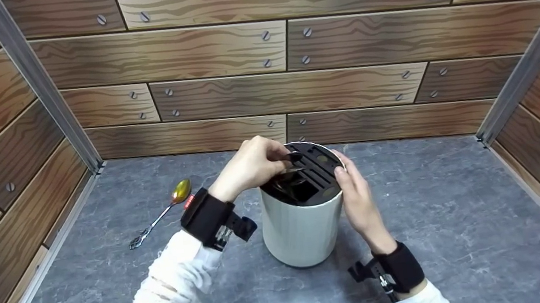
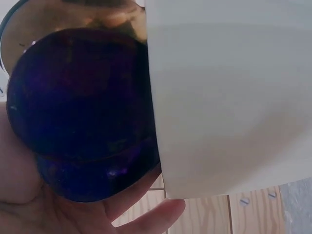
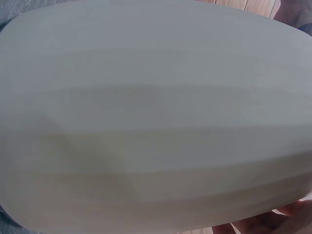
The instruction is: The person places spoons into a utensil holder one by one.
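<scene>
A white cylindrical utensil holder point(image 1: 303, 233) stands upright, with a black slotted insert point(image 1: 323, 178) in its top. Over the opening's left side, my left hand point(image 1: 256, 163) pinches shiny spoons whose bowls show above the insert. Close up in the left wrist view, dark blue-purple spoon bowls point(image 2: 83, 97) overlap a gold one point(image 2: 107, 17) beside the holder's wall, with fingers behind them. My right hand point(image 1: 354, 193) grips the holder's right side near the rim. The holder's pale wall point(image 3: 156, 112) fills most of the right wrist view. The spoons' handles are hidden.
Left of the holder, another spoon point(image 1: 159, 217) with a gold bowl and ornate silver handle lies on the grey tabletop point(image 1: 437, 214). Something small and red point(image 1: 188, 201) shows beside my left wrist strap. Wood-patterned panels point(image 1: 224, 96) enclose the back and sides.
</scene>
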A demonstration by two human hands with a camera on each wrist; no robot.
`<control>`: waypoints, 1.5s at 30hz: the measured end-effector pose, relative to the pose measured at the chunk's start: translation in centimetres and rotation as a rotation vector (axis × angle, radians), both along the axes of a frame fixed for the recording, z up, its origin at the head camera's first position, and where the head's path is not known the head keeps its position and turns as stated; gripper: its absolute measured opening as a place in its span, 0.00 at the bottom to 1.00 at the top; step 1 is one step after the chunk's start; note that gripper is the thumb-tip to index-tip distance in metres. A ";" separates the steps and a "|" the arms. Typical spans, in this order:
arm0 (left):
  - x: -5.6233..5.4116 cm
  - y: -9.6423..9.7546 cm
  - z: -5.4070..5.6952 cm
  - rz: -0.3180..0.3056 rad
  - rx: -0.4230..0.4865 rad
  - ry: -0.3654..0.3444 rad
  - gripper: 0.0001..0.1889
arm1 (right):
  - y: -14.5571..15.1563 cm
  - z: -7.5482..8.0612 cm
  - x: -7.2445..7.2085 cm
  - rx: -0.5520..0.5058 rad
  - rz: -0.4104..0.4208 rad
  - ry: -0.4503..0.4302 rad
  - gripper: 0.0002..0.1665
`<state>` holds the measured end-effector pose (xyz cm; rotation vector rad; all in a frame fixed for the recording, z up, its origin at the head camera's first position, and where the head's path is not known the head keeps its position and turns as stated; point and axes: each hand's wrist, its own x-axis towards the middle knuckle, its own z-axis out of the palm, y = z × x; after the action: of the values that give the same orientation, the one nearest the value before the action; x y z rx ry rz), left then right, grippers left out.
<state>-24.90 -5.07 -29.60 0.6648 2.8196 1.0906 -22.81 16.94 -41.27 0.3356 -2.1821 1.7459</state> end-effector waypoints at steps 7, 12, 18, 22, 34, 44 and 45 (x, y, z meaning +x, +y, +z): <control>-0.1 -0.4 0.2 -0.030 0.001 -0.027 0.15 | -0.1 -0.1 0.0 -0.006 0.010 0.002 0.29; 0.1 -0.6 0.3 -0.040 0.020 -0.031 0.16 | 0.0 -0.1 -0.1 -0.018 0.011 -0.001 0.29; 0.3 -1.0 0.1 -0.059 0.033 -0.004 0.16 | 0.0 -0.1 -0.1 -0.015 0.009 -0.005 0.29; 0.4 -1.6 0.1 -0.048 0.066 -0.012 0.16 | -0.1 0.1 0.0 -0.007 0.004 -0.007 0.29; 1.1 -3.1 -0.6 0.002 0.161 0.065 0.15 | 0.0 0.0 0.1 -0.006 -0.004 -0.014 0.29; 1.8 -6.6 -2.9 0.120 0.216 0.136 0.15 | 0.0 0.0 0.0 -0.006 0.008 -0.010 0.29; 1.7 -7.0 -3.5 0.132 0.212 0.136 0.16 | 0.0 0.0 0.0 -0.006 0.006 -0.011 0.29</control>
<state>-23.18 -12.06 -33.08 0.5944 2.9240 1.4352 -22.77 16.95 -41.26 0.3328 -2.1846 1.7613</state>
